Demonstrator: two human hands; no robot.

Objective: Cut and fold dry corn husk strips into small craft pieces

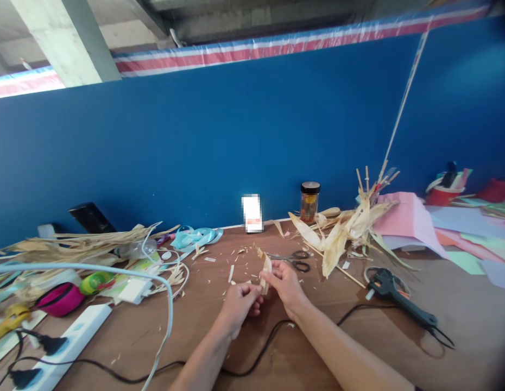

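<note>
A pale strip of dried corn husk (267, 267) stands roughly upright between my two hands, above the brown table. My right hand (285, 285) pinches it from the right side with thumb and fingers. At its lower end, my left hand (241, 305) has thumb and forefinger closed on the husk, the other fingers curled. Just beyond my right hand lie scissors (299, 260) with dark handles, their blades partly behind the husk. Small husk scraps are scattered on the table around both hands.
Right of my hands lie a husk bundle (338, 247), a black glue gun (401, 304) and coloured paper (411, 217). A lidded jar (309, 203) and lit phone (252, 213) stand at the blue partition (236, 136). Leftward are a power strip (79, 336), pincushion (61, 298) and cables.
</note>
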